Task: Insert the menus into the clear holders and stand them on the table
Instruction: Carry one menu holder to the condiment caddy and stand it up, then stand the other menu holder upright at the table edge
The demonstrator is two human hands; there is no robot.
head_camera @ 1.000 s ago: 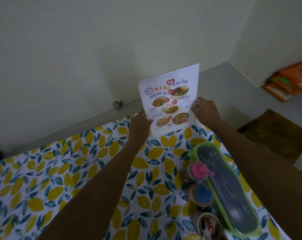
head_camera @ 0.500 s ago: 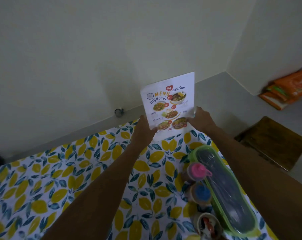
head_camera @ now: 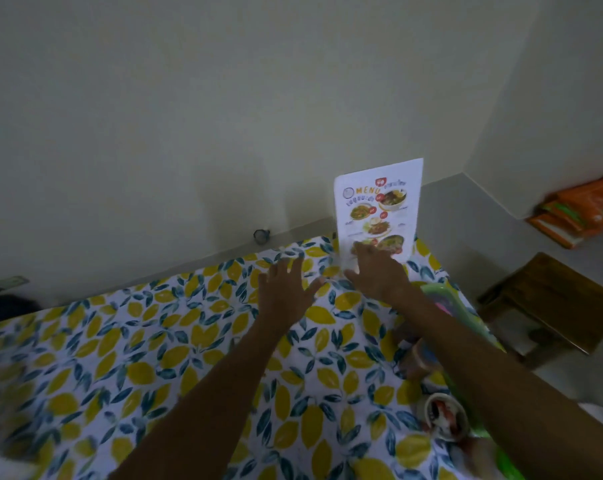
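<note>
A white menu (head_camera: pixel 379 206) with food pictures stands upright in a clear holder at the far right corner of the table (head_camera: pixel 154 358), which wears a lemon-print cloth. My left hand (head_camera: pixel 286 289) hovers over the cloth to the menu's left, fingers spread, holding nothing. My right hand (head_camera: pixel 379 271) is just in front of the menu's lower edge, fingers apart; whether its fingertips still touch the holder I cannot tell. The holder's base is hidden behind this hand.
A green tray (head_camera: pixel 442 296) with condiment jars lies along the table's right edge under my right forearm, with a small cup (head_camera: pixel 445 419) nearer me. A wooden stool (head_camera: pixel 549 306) stands right of the table. Orange packets (head_camera: pixel 584 213) lie on the floor by the wall.
Both hands have let go of the menu holder and drawn back toward me with fingers spread. The menu now stands on its own at the table's far right corner.
</note>
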